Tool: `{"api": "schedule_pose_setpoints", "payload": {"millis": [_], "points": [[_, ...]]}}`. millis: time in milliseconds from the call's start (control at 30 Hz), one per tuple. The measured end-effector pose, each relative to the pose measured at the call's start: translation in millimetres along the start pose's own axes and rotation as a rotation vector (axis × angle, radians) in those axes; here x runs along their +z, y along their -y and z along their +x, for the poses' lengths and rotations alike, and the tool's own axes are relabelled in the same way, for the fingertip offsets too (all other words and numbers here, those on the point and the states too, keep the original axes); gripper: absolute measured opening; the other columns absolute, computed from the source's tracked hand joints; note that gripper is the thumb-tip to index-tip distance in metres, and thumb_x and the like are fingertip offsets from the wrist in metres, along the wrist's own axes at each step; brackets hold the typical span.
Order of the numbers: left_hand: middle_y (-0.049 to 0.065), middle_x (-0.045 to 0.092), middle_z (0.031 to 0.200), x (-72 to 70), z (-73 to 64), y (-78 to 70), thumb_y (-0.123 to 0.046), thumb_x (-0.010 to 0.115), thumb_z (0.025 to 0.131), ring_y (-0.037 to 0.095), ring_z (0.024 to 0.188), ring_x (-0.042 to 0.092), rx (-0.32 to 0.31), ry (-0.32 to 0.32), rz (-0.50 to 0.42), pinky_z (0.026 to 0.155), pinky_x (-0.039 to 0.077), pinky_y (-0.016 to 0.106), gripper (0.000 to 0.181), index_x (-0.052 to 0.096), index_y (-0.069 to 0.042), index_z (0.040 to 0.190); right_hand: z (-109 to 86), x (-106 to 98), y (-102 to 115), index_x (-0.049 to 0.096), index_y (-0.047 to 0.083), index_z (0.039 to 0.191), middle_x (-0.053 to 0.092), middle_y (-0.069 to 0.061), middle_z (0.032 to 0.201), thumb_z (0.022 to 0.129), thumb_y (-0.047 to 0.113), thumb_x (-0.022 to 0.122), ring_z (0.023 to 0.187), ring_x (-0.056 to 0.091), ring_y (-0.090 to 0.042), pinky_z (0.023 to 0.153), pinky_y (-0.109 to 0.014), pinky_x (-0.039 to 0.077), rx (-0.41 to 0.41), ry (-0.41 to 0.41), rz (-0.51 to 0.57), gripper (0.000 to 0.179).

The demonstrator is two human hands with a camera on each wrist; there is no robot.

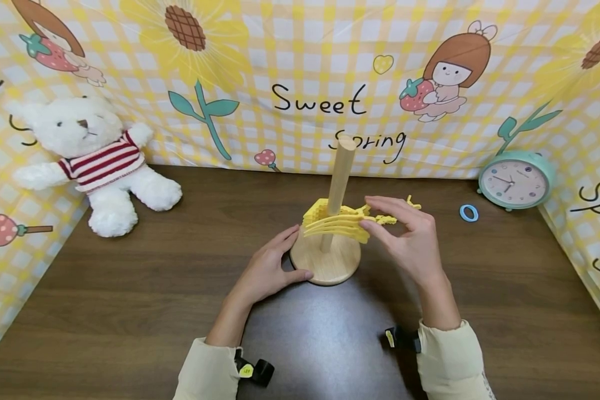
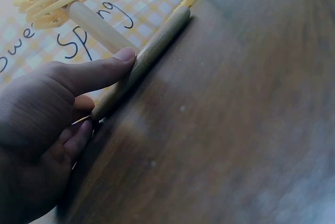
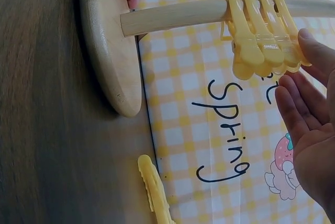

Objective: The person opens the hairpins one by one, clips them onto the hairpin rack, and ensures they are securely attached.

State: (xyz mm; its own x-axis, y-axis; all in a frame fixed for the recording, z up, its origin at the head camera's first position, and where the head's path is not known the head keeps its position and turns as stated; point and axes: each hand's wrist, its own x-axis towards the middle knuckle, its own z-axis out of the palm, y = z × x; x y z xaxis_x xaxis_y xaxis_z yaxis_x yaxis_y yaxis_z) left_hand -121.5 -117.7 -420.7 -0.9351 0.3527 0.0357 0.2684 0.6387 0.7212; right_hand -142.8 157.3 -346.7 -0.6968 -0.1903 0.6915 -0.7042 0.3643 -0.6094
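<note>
A round wooden stand [image 1: 330,269] with an upright dowel [image 1: 342,172] is on the table. My left hand [image 1: 267,270] grips the edge of its base, the thumb [image 2: 104,72] lying over the rim. Several ribbed, curved yellow plastic clips [image 1: 330,226] sit side by side around the dowel, above the base. In the right wrist view, the rounded ends of these clips [image 3: 264,56] are next to my right hand [image 3: 314,114]. My right thumb and fingers pinch the outermost one. Another yellow piece [image 3: 153,187] lies on the table, partly hidden behind my right hand in the head view.
A small blue ring [image 1: 469,213] lies at the right, near a mint-green alarm clock [image 1: 515,180]. At the back left sits a white teddy bear [image 1: 100,161] in a striped shirt. A yellow checked cloth [image 1: 300,55] hangs behind the brown table [image 1: 155,311].
</note>
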Motion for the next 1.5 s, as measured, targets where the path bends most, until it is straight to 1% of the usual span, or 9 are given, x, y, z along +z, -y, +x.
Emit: {"api": "schedule_pose_setpoints", "payload": {"millis": [267, 500, 700, 867, 1067, 1233, 1333, 1400, 1500], "points": [[0.003, 0.033, 0.163, 0.3, -0.3, 0.6, -0.04, 0.086, 0.082, 0.024, 0.149, 0.03, -0.005, 0.0, -0.004, 0.117, 0.029, 0.05, 0.095, 0.038, -0.002, 0.155, -0.9, -8, -1, 0.076, -0.004, 0.113, 0.074, -0.013, 0.111, 0.074, -0.012, 0.084, 0.097, 0.067, -0.015, 0.086, -0.027, 0.053, 0.032, -0.023, 0.03, 0.04], [0.003, 0.032, 0.164, 0.1, 0.0, -0.1, -0.04, 0.085, 0.083, 0.024, 0.149, 0.029, -0.012, 0.006, -0.002, 0.118, 0.029, 0.05, 0.095, 0.038, -0.003, 0.156, -0.9, -19, -3, 0.075, -0.007, 0.113, 0.072, -0.019, 0.112, 0.071, -0.019, 0.082, 0.096, 0.066, -0.015, 0.087, -0.025, 0.053, 0.059, -0.045, 0.059, 0.045], [0.002, 0.031, 0.164, 0.5, 0.5, 0.2, -0.04, 0.085, 0.083, 0.024, 0.15, 0.028, -0.017, 0.01, -0.009, 0.118, 0.029, 0.05, 0.095, 0.037, -0.003, 0.156, -5.3, -29, -14, 0.073, -0.009, 0.115, 0.07, -0.024, 0.113, 0.076, -0.022, 0.077, 0.095, 0.066, -0.012, 0.088, -0.025, 0.051, 0.118, -0.078, 0.074, 0.042], [0.002, 0.031, 0.164, 0.9, 0.8, 0.7, -0.041, 0.085, 0.083, 0.024, 0.15, 0.028, -0.015, 0.012, -0.006, 0.118, 0.029, 0.05, 0.095, 0.037, -0.003, 0.156, -11.3, -34, -27, 0.071, -0.01, 0.117, 0.07, -0.023, 0.115, 0.08, -0.019, 0.075, 0.099, 0.066, -0.011, 0.088, -0.026, 0.052, 0.18, -0.118, 0.075, 0.039], [0.002, 0.031, 0.164, 0.5, 0.6, 0.3, -0.041, 0.085, 0.083, 0.024, 0.15, 0.028, -0.012, 0.01, -0.011, 0.118, 0.028, 0.05, 0.095, 0.037, -0.003, 0.156, -20.4, -37, -44, 0.071, -0.005, 0.121, 0.071, -0.013, 0.118, 0.085, -0.011, 0.076, 0.094, 0.067, -0.009, 0.087, -0.021, 0.051, 0.334, -0.143, 0.06, 0.037], [0.002, 0.031, 0.164, 0.4, 0.8, 0.1, -0.041, 0.085, 0.083, 0.023, 0.15, 0.028, -0.009, 0.009, -0.014, 0.118, 0.029, 0.05, 0.095, 0.037, -0.003, 0.156, -27.5, -39, -59, 0.069, -0.006, 0.124, 0.072, -0.002, 0.116, 0.087, -0.005, 0.076, 0.092, 0.066, -0.009, 0.087, -0.019, 0.05, 0.463, -0.154, 0.066, 0.037], [0.002, 0.031, 0.164, 0.5, 1.2, 0.5, -0.041, 0.085, 0.083, 0.023, 0.15, 0.028, -0.012, 0.009, -0.016, 0.118, 0.029, 0.05, 0.095, 0.037, -0.003, 0.156, -30.0, -40, -65, 0.068, -0.007, 0.125, 0.071, 0.003, 0.115, 0.089, -0.001, 0.076, 0.096, 0.066, -0.012, 0.089, -0.019, 0.05, 0.517, -0.161, 0.07, 0.037], [0.002, 0.032, 0.164, 0.9, 1.3, 0.9, -0.041, 0.085, 0.083, 0.023, 0.15, 0.028, -0.013, 0.009, -0.015, 0.118, 0.029, 0.05, 0.094, 0.037, -0.003, 0.156, -32.0, -41, -68, 0.067, -0.005, 0.127, 0.07, 0.002, 0.118, 0.091, 0.005, 0.076, 0.103, 0.065, -0.014, 0.092, -0.021, 0.05, 0.575, -0.158, 0.062, 0.039], [0.001, 0.032, 0.164, 1.4, 1.3, 1.3, -0.042, 0.084, 0.084, 0.023, 0.15, 0.028, -0.015, 0.011, -0.01, 0.118, 0.029, 0.05, 0.093, 0.038, -0.004, 0.156, -35.6, -45, -72, 0.065, -0.004, 0.132, 0.067, -0.006, 0.128, 0.092, 0.011, 0.076, 0.118, 0.061, -0.019, 0.094, -0.02, 0.049, 0.685, -0.14, 0.056, 0.044]]}}
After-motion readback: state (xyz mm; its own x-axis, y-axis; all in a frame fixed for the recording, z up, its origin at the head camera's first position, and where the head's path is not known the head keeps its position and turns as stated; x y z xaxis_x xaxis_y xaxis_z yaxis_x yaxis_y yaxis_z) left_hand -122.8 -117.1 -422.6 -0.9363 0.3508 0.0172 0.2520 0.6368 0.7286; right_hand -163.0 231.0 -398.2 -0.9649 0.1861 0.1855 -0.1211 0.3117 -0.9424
